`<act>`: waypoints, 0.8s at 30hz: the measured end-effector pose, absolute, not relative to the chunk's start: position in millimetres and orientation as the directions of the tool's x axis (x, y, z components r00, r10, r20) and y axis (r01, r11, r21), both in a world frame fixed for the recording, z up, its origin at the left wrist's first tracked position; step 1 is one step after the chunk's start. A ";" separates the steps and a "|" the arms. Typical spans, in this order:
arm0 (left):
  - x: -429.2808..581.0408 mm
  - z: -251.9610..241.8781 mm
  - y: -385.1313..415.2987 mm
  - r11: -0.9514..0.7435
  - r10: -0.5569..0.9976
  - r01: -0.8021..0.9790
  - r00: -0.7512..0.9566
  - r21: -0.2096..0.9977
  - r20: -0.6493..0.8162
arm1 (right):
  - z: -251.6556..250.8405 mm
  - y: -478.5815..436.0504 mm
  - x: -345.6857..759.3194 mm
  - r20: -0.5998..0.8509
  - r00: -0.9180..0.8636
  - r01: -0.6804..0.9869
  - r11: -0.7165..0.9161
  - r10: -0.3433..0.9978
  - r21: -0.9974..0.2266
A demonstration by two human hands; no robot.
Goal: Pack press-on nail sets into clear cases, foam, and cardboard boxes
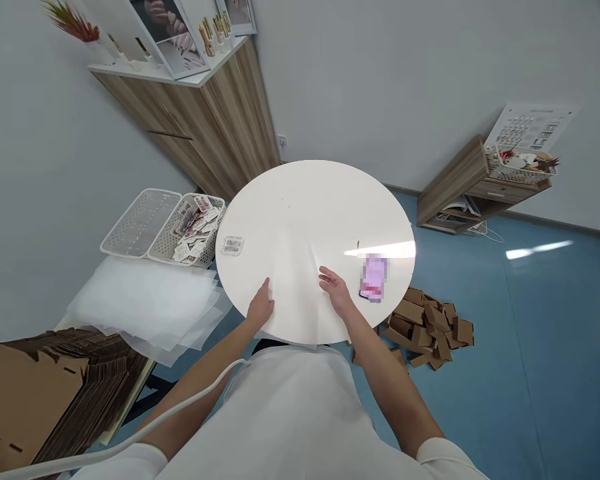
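Observation:
A thin, translucent white sheet [297, 300] lies on the round white table [325, 187], its right side lifted in a soft fold. My left hand [261, 305] is over the left part of the sheet, index finger stretched forward and nothing visible in its grasp; I cannot tell whether it presses on the sheet. Beside the raised fold, my right hand [336, 290] has its fingers apart and holds nothing. A small clear plastic packet [233, 246] lies near the table's left edge. To the right of my right hand is a phone [375, 277] with a blurred-out screen.
Left of the table are an open white basket [153, 250] of small printed packets, a stack of translucent sheets [145, 293] and flat cardboard [30, 393]. Small brown boxes [430, 327] are heaped on the floor at right. Wooden cabinets [235, 113] stand behind.

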State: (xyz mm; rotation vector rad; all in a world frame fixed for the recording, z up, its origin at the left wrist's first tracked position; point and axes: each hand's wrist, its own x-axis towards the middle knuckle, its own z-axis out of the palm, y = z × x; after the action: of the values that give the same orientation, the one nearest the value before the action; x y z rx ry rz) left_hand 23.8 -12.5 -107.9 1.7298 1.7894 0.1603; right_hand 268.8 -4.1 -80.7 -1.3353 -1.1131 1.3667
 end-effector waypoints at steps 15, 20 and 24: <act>0.2 -95.3 4.8 -0.161 0.962 0.892 0.237 0.422 -0.133 | -101.1 -79.1 192.9 -0.310 -0.098 0.913 -0.039 0.946 -0.406; -17.2 -105.0 -4.1 -0.469 0.803 0.789 0.568 0.397 -0.180 | -96.0 -68.8 190.8 -0.406 0.037 0.939 -0.171 0.913 -0.300; -21.0 -114.1 3.3 -0.589 0.755 0.753 0.642 0.292 -0.134 | -89.7 -62.7 183.2 -0.485 0.130 0.956 -0.239 0.865 -0.171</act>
State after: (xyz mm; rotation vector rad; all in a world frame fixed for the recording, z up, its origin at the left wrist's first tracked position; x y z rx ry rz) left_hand -21.0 3.3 -114.1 2.5433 1.2067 0.0061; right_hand 183.2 -62.7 -89.7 -2.4897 -2.0358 0.8372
